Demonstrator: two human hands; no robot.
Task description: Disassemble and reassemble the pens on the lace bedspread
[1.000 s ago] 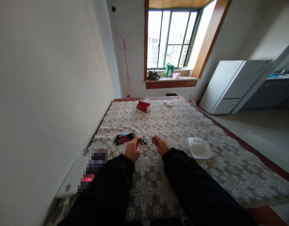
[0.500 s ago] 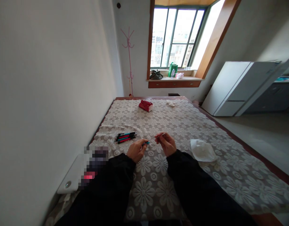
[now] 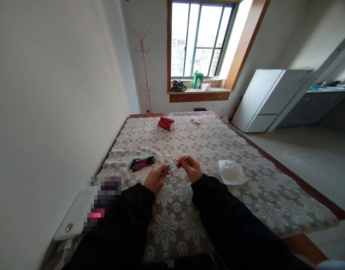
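Note:
My left hand (image 3: 155, 177) is closed round a teal pen barrel (image 3: 168, 168), whose end pokes out past the fingertips toward the right. Opposite it, my right hand (image 3: 191, 168) pinches a thin pale pen refill (image 3: 174, 165). The refill slants down to the left, and its end is at the barrel's opening; whether it is inside, I cannot tell. Left of my hands, several pens (image 3: 142, 163) in red, teal and black lie side by side on the patterned tablecloth (image 3: 176, 208).
A crumpled white plastic bag (image 3: 232, 172) lies right of my right forearm. Farther back are a red tissue pack (image 3: 166, 123) and a small whitish item (image 3: 196, 120). A white device (image 3: 69, 221) sits by the wall at the left, beside a pixelated patch.
The refill and the barrel have come together; before, a gap lay between them. The whole view has shifted, so the table things appear farther left.

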